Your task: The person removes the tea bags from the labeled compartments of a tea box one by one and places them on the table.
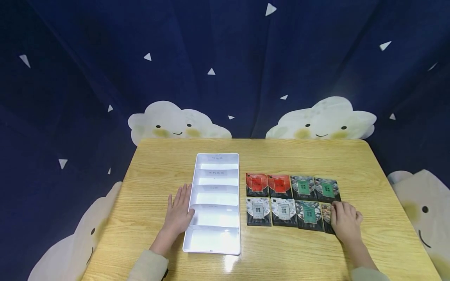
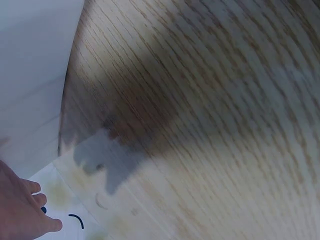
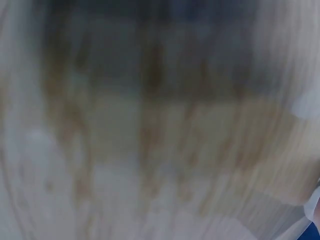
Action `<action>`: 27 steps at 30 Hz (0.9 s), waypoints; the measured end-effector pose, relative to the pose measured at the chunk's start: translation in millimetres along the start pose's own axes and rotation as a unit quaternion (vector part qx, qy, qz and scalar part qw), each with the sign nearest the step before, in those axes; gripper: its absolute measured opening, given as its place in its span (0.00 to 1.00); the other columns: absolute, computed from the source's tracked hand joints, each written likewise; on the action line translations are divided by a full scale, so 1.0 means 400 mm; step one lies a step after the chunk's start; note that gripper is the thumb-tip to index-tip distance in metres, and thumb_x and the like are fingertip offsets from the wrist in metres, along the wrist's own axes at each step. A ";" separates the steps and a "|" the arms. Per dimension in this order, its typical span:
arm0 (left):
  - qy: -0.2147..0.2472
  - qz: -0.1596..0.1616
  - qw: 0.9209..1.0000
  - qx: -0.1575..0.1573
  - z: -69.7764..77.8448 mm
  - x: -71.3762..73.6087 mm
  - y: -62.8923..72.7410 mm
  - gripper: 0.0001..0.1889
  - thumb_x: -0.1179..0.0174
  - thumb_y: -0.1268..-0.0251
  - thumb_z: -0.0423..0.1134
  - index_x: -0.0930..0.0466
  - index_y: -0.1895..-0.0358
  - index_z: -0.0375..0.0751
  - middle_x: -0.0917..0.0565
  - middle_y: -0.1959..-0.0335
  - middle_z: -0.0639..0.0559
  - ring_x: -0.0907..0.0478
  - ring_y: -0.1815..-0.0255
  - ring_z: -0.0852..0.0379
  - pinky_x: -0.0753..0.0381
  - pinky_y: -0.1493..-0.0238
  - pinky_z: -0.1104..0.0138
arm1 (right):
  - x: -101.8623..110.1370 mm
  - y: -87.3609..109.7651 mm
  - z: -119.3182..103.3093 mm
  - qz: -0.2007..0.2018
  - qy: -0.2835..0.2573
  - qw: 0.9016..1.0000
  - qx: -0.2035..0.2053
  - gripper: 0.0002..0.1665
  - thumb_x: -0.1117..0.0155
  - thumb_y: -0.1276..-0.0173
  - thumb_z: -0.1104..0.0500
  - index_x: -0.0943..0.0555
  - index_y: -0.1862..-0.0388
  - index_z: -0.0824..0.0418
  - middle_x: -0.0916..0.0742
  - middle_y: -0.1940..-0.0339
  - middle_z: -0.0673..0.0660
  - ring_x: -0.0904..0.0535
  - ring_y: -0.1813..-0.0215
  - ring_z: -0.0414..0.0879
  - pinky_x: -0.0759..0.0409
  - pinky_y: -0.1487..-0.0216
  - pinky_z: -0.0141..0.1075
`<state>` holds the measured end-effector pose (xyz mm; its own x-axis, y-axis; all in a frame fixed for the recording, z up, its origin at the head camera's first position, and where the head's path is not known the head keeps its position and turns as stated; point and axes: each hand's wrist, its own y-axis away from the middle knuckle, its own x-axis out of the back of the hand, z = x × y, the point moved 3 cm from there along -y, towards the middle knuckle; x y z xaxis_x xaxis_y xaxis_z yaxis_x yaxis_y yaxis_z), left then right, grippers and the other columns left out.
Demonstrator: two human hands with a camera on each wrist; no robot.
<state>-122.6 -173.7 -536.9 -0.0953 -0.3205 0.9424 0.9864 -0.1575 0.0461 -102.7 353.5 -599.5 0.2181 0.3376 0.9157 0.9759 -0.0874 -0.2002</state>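
My left hand (image 1: 179, 212) lies with its fingers straight along the left side of a white divided tray (image 1: 187, 246), its thumb over the rim. In the left wrist view this hand (image 2: 20, 210) shows at the lower left, below the tray's white side (image 2: 35, 65). My right hand (image 1: 346, 222) is bent over a dark packet with a brown pattern (image 1: 327, 219), covering its right part; its fingertips are hidden. Beside that packet lies a green-labelled packet (image 1: 309, 215). The right wrist view is blurred and shows hardly any of the hand.
Front row: two white-labelled packets (image 1: 258, 212). Back row: two red packets (image 1: 257, 185) and two green-labelled ones (image 1: 303, 187). Several compartments divide the tray, with faint labels on the dividers. All stand on a wooden table (image 1: 281, 253), before a dark blue curtain (image 1: 239, 89) with clouds.
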 end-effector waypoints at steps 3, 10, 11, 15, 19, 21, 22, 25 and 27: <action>0.000 0.000 1.000 0.001 0.000 0.001 0.000 0.39 0.51 0.41 0.41 0.59 0.28 0.38 0.53 0.28 0.39 0.58 0.28 0.41 0.63 0.33 0.42 | -0.001 0.000 -0.001 0.004 -0.002 1.000 -0.003 0.09 0.58 0.28 0.59 0.33 0.55 0.63 0.31 0.53 0.66 0.42 0.47 0.65 0.50 0.53 0.62; 0.000 0.003 1.000 -0.004 0.001 -0.001 -0.002 0.39 0.51 0.41 0.41 0.58 0.28 0.38 0.53 0.28 0.39 0.58 0.28 0.41 0.63 0.33 0.41 | 0.001 0.002 0.003 0.025 -0.012 1.000 -0.005 0.09 0.55 0.30 0.60 0.33 0.55 0.64 0.31 0.51 0.66 0.42 0.46 0.65 0.50 0.52 0.61; 0.001 0.003 1.000 -0.004 0.001 -0.001 -0.002 0.39 0.51 0.41 0.40 0.58 0.28 0.38 0.53 0.28 0.39 0.58 0.28 0.41 0.63 0.33 0.41 | 0.002 0.002 0.004 0.031 -0.015 0.999 -0.006 0.09 0.54 0.31 0.60 0.33 0.56 0.64 0.31 0.52 0.66 0.42 0.46 0.65 0.50 0.52 0.61; 0.003 0.003 1.000 -0.006 0.002 -0.002 -0.003 0.39 0.51 0.41 0.41 0.58 0.28 0.38 0.53 0.28 0.39 0.58 0.28 0.41 0.64 0.33 0.42 | 0.003 0.003 0.008 0.043 -0.017 0.999 -0.008 0.09 0.53 0.32 0.60 0.33 0.56 0.64 0.31 0.52 0.66 0.42 0.46 0.65 0.49 0.52 0.61; 0.001 0.002 1.000 -0.005 0.002 -0.002 -0.003 0.39 0.52 0.41 0.41 0.59 0.28 0.38 0.53 0.28 0.39 0.58 0.28 0.41 0.63 0.33 0.42 | 0.006 0.002 0.009 0.044 -0.019 0.999 -0.006 0.09 0.52 0.32 0.60 0.34 0.56 0.64 0.31 0.51 0.67 0.42 0.47 0.66 0.49 0.52 0.61; 0.000 0.001 1.000 -0.005 0.003 -0.001 -0.003 0.39 0.52 0.40 0.41 0.60 0.28 0.39 0.53 0.27 0.39 0.58 0.28 0.41 0.63 0.33 0.42 | 0.009 0.001 0.008 0.040 -0.019 0.999 -0.005 0.10 0.52 0.31 0.60 0.34 0.56 0.64 0.31 0.51 0.67 0.42 0.46 0.66 0.49 0.52 0.61; 0.000 0.000 1.000 -0.005 0.003 -0.002 -0.004 0.39 0.52 0.40 0.41 0.60 0.28 0.39 0.53 0.27 0.39 0.58 0.28 0.41 0.63 0.33 0.42 | 0.010 0.001 0.007 0.038 -0.020 0.999 -0.005 0.10 0.52 0.31 0.60 0.34 0.56 0.64 0.32 0.51 0.67 0.42 0.46 0.66 0.49 0.52 0.61; 0.000 -0.003 1.000 -0.003 0.004 0.000 -0.004 0.39 0.52 0.40 0.41 0.60 0.27 0.39 0.54 0.27 0.40 0.59 0.28 0.41 0.64 0.33 0.42 | 0.015 0.001 0.004 0.033 -0.020 0.999 -0.006 0.10 0.52 0.32 0.60 0.34 0.55 0.65 0.32 0.51 0.68 0.42 0.46 0.66 0.48 0.53 0.61; -0.001 -0.006 1.000 -0.003 0.005 -0.001 -0.004 0.39 0.52 0.40 0.41 0.61 0.27 0.39 0.54 0.27 0.40 0.59 0.28 0.41 0.64 0.33 0.42 | 0.018 0.001 0.003 0.031 -0.022 0.999 -0.008 0.11 0.51 0.32 0.60 0.34 0.55 0.65 0.31 0.51 0.68 0.42 0.47 0.66 0.48 0.53 0.61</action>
<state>-123.9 -171.6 -536.6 -0.1065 -0.3172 0.9424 0.9844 -0.1670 0.0550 -100.8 357.1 -593.4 0.2797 0.3724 0.8849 0.9599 -0.1249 -0.2509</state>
